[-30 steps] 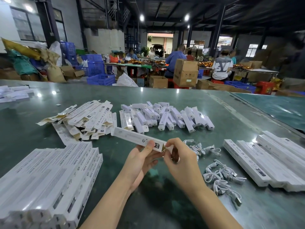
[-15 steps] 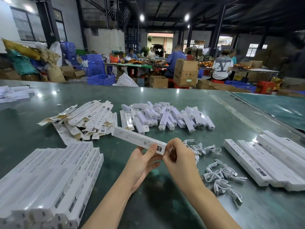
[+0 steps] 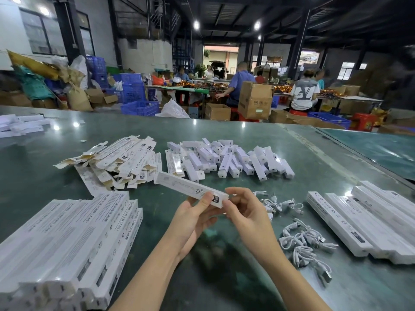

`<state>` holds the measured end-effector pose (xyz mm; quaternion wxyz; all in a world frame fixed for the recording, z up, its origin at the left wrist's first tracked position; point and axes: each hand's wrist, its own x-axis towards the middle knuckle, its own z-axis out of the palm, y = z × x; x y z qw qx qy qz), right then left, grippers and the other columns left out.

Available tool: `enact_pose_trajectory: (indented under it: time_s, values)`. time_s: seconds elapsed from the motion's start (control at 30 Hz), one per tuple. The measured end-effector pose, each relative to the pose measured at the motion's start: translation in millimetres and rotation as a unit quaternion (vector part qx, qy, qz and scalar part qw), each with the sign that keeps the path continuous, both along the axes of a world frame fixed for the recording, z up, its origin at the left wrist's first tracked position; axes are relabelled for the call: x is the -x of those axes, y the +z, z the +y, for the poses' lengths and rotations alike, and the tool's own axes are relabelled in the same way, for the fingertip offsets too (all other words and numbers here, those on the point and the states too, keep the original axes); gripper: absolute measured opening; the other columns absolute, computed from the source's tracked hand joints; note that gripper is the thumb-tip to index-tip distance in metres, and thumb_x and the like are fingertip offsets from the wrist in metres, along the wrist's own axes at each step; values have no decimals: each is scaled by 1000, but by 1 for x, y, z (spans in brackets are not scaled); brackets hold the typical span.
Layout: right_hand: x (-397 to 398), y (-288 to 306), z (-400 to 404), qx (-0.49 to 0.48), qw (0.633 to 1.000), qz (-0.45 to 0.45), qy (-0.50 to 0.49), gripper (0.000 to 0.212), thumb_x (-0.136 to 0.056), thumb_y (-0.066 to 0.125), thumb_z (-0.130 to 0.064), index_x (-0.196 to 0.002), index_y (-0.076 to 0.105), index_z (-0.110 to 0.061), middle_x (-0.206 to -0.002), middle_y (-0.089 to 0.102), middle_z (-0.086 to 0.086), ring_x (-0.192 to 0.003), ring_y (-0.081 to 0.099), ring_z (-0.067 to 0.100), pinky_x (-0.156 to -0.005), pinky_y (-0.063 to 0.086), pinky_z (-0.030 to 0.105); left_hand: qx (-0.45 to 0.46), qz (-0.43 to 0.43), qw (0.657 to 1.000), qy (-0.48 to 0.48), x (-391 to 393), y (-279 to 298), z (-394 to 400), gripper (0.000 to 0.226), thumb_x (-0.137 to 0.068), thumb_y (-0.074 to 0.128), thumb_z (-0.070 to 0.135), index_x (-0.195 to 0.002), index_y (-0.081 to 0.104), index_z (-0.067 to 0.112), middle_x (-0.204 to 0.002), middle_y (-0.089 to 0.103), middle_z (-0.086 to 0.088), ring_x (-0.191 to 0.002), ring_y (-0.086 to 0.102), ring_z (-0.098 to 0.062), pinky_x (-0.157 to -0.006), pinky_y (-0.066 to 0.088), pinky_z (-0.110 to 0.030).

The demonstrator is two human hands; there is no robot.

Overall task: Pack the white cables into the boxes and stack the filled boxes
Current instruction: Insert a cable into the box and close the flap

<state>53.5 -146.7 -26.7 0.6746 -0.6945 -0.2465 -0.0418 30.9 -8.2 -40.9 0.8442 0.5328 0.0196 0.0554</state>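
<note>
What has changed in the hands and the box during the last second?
Very little. The left hand holds the long white box as before. At the box's near end the flap seen open a second ago now looks shut, with the right hand at that end. The loose cables and the box stacks stayed put.

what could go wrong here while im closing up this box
The long white cardboard box is held in the air only at its near end by the left hand and right hand, so it could tip or slip. Sliding it back could knock the loose coiled white cables beside the right hand.
</note>
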Motion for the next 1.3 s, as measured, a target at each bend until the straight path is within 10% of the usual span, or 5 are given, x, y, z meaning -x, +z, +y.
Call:
enact_pose_trajectory:
  time_s: [0.17, 0.8, 1.2, 1.3]
  values:
    - [-8, 2, -8, -30, 995, 69, 66, 15, -93, 58, -2, -104, 64, -10, -83, 59, 15, -63, 53, 10, -59, 44, 17, 13, 14, 1000, 1, -1, 3, -2, 47, -81, 61, 34, -116, 60, 3, -107, 73, -16, -87, 72, -20, -72, 45, -27]
    - [-21, 3, -22, -25, 977, 164, 136, 18, -85, 66, 4, -102, 59, -1, -68, 56, 7, -52, 44, 18, -50, 36, 23, -54, 12, 998, -10, 1, -2, -2, 57, -80, 62, 36, -124, 54, 0, -109, 74, -14, -91, 73, -22, -77, 54, -24]
    - [-19, 6, -25, 8, 981, 136, 137, 19, -81, 69, 8, -91, 56, -4, -68, 62, 9, -49, 52, 14, -47, 39, 19, -74, 9, 997, 3, 3, -2, -3, 45, -86, 60, 21, -125, 51, 1, -107, 73, -19, -85, 72, -25, -88, 54, -36]
    - [-18, 7, -27, 23, 982, 136, 131, 21, -80, 69, 8, -91, 55, -4, -67, 61, 8, -49, 52, 16, -47, 39, 21, -78, 12, 997, -2, 3, -2, -3, 26, -92, 57, 13, -117, 53, 6, -101, 75, -14, -79, 73, -21, -71, 57, -24]
